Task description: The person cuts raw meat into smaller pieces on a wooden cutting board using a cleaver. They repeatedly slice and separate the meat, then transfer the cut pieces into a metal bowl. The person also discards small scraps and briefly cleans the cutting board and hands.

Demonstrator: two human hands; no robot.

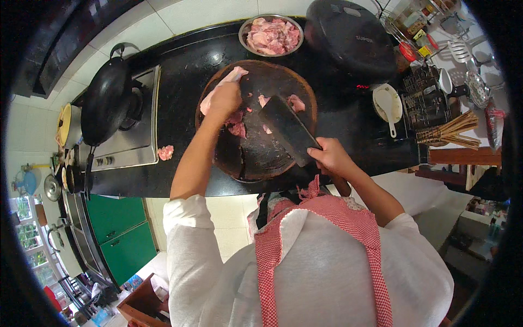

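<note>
A round wooden chopping board (265, 151) lies on the black countertop before me. On its far left side, my left hand (226, 98) grips a long piece of raw poultry (233, 76), whose bony end points away from me. My right hand (333, 155) holds a Chinese cleaver (288, 128), its broad dark blade slanting over the right half of the board. Small raw meat scraps (238, 130) lie just below my left hand. Another raw piece (296, 103) rests beyond the blade, and a pale bit (263, 100) shows at the blade's far end.
A steel bowl of raw meat pieces (273, 36) stands behind the board, beside a black Supor appliance (351, 41). To the left, a wok (105, 102) sits over the gas stove (143, 143); a meat lump (165, 153) lies nearby. Rightward are a white rice paddle (386, 108) and chopsticks (449, 131).
</note>
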